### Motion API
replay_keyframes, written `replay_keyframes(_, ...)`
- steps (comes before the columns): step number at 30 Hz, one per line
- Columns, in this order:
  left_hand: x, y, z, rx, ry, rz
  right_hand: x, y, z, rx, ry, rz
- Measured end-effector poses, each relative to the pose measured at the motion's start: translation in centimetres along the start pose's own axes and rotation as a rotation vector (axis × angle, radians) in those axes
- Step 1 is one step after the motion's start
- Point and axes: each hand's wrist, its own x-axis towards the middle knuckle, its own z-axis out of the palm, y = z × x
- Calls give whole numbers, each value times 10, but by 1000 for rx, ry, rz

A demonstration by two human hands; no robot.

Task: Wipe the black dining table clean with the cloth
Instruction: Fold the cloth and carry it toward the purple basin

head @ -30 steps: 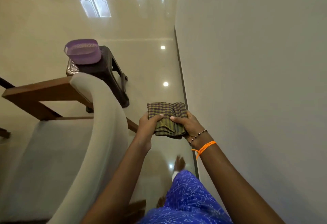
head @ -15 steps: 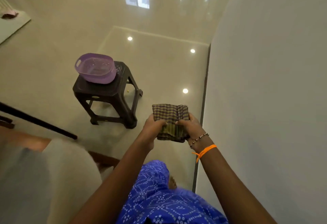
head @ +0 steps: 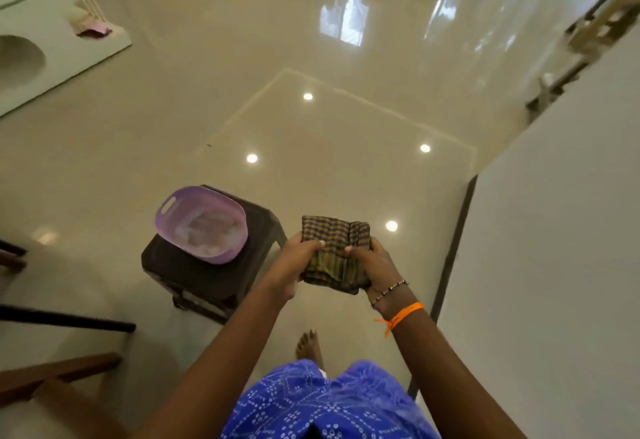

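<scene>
Two hands are closed on one folded cloth [head: 334, 251], held in the air above the floor [head: 329, 133]. The left hand [head: 294, 262] is clamped on the cloth's left edge, thumb laid across the top; the right hand [head: 372, 265] is clamped on the right edge in the same way. Much of the cloth's lower half is covered by the thumbs and palms, and its underside is hidden.

The cloth is folded into a thick pad, with its long axis running away from the person and its far edge raised clear of the hands. A fine check of olive and dull purple is seen on it, and loose folds hang at the near right corner.

A beaded bracelet [head: 389, 291] and an orange thread [head: 401, 315] are worn on the right wrist. Just left of the hands a purple basin [head: 201, 223] is set on a dark stool [head: 207, 282]; what lies in the basin is blurred. A bare foot [head: 308, 345] is seen below the hands, above blue patterned clothing [head: 322, 404]. A pale wall [head: 554, 230] fills the right side. At the left edge, dark and wooden furniture parts are cut off and cannot be identified.
</scene>
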Motion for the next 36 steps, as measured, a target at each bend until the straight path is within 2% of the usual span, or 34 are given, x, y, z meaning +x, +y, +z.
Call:
replay_keyframes(11,178,124,-13,-113,188,-17,208,-137,80,-123,-232,172)
replay_keyframes(16,251,182,-29,-258,330,-50,296,-198,134,-330,-369,291)
replay_keyframes(20,286,218,-47,-392,453,-30,348,-233,187,-449,-487,307)
replay_keyframes(27,324,251,-123,-658,709,-46,408,-234,316,-703,-744,346)
replay_keyframes(36,335,286,-270,-1003,979,-31,417,-201,514,-1034,-1101,267)
